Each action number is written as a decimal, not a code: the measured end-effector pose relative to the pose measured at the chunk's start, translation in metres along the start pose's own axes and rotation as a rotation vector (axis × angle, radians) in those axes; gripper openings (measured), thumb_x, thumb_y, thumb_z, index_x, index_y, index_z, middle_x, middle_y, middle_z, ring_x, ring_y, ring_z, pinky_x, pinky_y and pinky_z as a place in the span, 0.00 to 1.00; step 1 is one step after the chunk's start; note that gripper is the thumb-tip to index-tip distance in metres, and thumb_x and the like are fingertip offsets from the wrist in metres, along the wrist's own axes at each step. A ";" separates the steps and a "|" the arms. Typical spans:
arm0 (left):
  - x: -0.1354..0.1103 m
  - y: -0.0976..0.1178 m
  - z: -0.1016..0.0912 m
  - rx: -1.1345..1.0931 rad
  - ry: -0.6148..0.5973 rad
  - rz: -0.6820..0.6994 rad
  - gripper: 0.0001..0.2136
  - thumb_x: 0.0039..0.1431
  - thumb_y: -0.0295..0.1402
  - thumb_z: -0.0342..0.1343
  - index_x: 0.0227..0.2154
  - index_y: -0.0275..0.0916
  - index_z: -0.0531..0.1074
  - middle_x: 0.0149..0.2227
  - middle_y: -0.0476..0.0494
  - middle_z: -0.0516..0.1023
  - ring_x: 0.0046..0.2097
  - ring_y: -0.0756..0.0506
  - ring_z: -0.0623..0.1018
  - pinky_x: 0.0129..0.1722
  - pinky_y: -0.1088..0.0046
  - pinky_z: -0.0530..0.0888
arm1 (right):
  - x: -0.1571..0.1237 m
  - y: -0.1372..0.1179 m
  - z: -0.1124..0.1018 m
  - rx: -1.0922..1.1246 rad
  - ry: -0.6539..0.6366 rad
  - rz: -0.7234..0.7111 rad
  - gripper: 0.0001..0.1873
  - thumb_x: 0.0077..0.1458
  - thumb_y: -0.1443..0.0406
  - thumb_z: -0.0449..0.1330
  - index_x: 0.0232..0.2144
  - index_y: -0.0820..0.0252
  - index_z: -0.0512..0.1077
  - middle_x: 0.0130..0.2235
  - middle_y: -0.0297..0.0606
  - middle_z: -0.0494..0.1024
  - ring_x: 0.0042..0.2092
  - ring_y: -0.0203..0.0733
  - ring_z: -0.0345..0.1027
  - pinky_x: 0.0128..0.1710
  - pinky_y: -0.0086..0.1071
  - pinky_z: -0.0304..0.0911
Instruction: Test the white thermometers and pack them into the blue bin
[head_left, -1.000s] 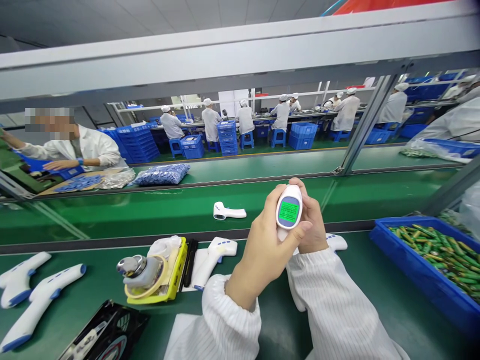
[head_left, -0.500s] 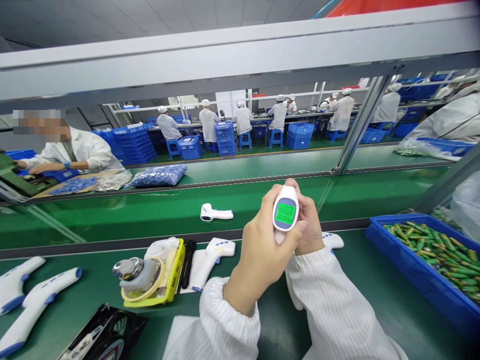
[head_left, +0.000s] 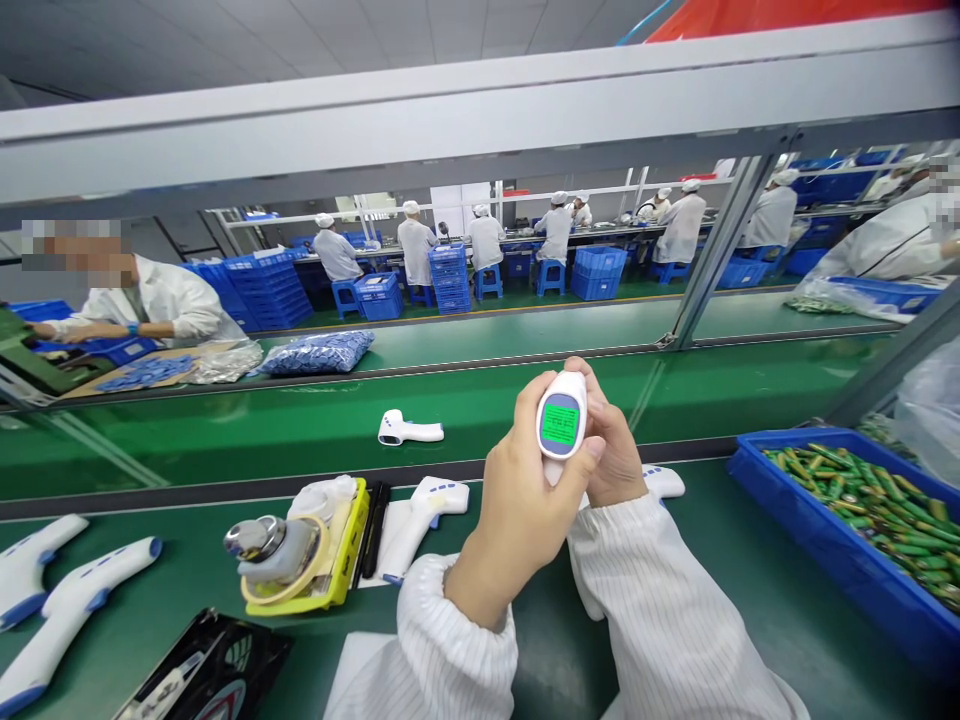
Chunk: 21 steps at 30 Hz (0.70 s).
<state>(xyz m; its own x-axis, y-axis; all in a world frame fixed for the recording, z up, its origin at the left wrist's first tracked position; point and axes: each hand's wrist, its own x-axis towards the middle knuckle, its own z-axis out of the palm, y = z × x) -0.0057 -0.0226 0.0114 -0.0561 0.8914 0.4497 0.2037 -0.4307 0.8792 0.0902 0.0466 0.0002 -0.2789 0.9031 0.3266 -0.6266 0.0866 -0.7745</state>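
Observation:
Both my hands hold a white forehead thermometer (head_left: 561, 419) upright in front of me, its green lit screen facing me. My left hand (head_left: 517, 500) wraps its handle from the left, thumb by the screen. My right hand (head_left: 616, 447) closes round it from the right and behind. Another white thermometer (head_left: 409, 431) lies on the green conveyor belt (head_left: 300, 430) beyond. One more thermometer (head_left: 420, 510) lies on the bench just left of my left wrist, and a white thermometer end (head_left: 664, 482) shows behind my right wrist.
A yellow fixture with a metal-capped part (head_left: 300, 550) stands at left. Two white-and-blue thermometers (head_left: 67, 600) lie at far left. A blue bin of green batteries (head_left: 862, 520) sits at right. A black tray (head_left: 210, 670) is at the bottom left. Workers in white sit across the belt and further back.
The thermometer on the conveyor has drifted left along the belt. My hands with the held thermometer shifted slightly left, still gripping it the same way.

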 end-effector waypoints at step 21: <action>0.042 -0.032 -0.041 -0.757 0.254 -0.301 0.22 0.66 0.36 0.42 0.61 0.42 0.55 0.55 0.38 0.72 0.43 0.46 0.78 0.43 0.68 0.76 | -0.011 0.027 0.026 -0.710 -0.370 -0.485 0.32 0.54 0.69 0.62 0.59 0.45 0.63 0.72 0.26 0.34 0.72 0.49 0.29 0.70 0.45 0.41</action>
